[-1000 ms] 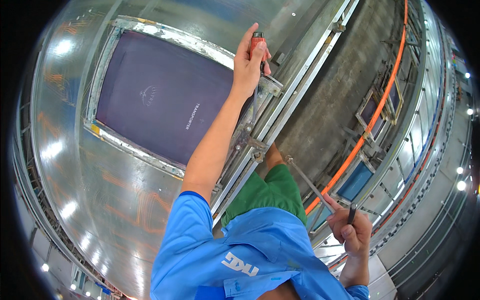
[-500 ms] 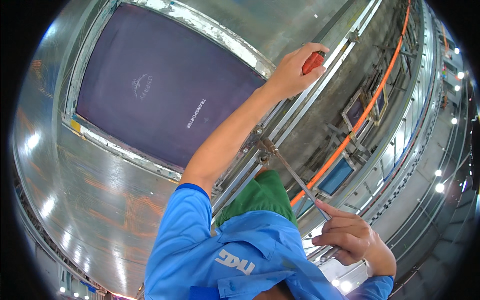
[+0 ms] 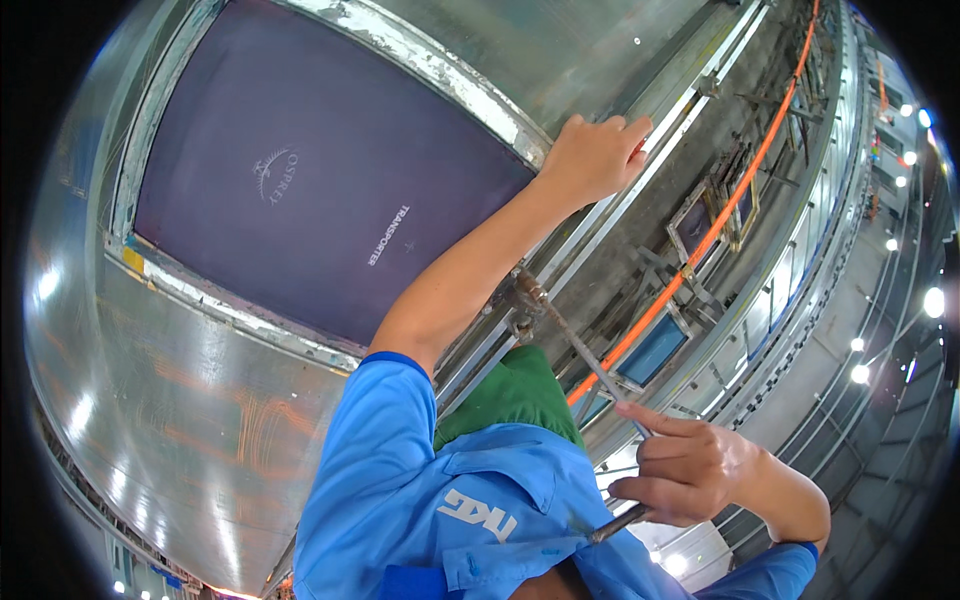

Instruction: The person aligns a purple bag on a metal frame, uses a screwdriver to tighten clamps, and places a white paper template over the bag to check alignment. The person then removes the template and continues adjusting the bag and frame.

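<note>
My right hand [image 3: 690,475] is closed around the handle end of a long metal socket wrench [image 3: 575,340]. The wrench's socket end sits at a bolt fitting [image 3: 525,285] by the metal rail, and the grip end sticks out below my fingers, in front of my blue shirt. My left arm stretches across to the far side, where my left hand [image 3: 595,160] is closed over the rail [image 3: 660,135]. A sliver of a red tool handle [image 3: 638,150] shows between its fingers; the rest is hidden by the hand. Left of that arm lies a framed screen [image 3: 330,170] with a dark purple surface and pale printing.
The screen's worn metal frame [image 3: 430,65] rests on a shiny metal table [image 3: 230,390]. An orange hose [image 3: 740,205] runs along the right side. Several smaller frames, including a blue one [image 3: 652,350], stand low beyond the rail.
The wrench's grip end has swung left and my right hand has turned with it. My left hand has rolled over, so less of the red handle shows. The view has shifted slightly.
</note>
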Tool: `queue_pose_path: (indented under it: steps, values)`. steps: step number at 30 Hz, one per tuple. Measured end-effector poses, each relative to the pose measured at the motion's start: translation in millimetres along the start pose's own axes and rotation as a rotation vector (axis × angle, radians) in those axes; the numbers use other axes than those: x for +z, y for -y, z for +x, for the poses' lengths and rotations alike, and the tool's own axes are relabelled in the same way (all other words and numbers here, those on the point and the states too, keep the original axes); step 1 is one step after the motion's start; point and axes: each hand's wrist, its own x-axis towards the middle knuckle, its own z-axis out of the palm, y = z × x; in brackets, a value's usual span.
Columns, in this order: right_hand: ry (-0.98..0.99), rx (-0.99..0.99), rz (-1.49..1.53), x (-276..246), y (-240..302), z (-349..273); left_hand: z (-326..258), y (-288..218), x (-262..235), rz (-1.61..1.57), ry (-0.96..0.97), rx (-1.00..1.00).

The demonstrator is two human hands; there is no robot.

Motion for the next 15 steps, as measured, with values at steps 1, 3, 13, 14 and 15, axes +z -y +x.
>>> queue_pose_path:
  steps: [1, 3, 13, 14, 15]
  values:
    - [0.000, -0.006, -0.003, -1.4, 1.1, 1.2, 1.6, 0.0, 0.6, -0.008, -0.011, 0.008]
    - [0.010, 0.004, -0.024, -2.3, 1.6, 1.7, 0.5, -3.1, -6.3, -0.029, -0.024, 0.014]
    - [0.111, -0.052, -0.112, -4.5, -7.3, 18.8, 1.8, 4.4, -8.5, -0.309, -0.136, 0.001]
    - [0.128, -0.056, -0.115, -4.9, -7.0, 20.3, 2.0, 5.9, -9.1, -0.324, -0.131, 0.007]
    - [0.184, -0.075, -0.186, -6.3, -6.1, 22.9, 2.1, 7.0, -9.5, -0.339, -0.126, 0.014]
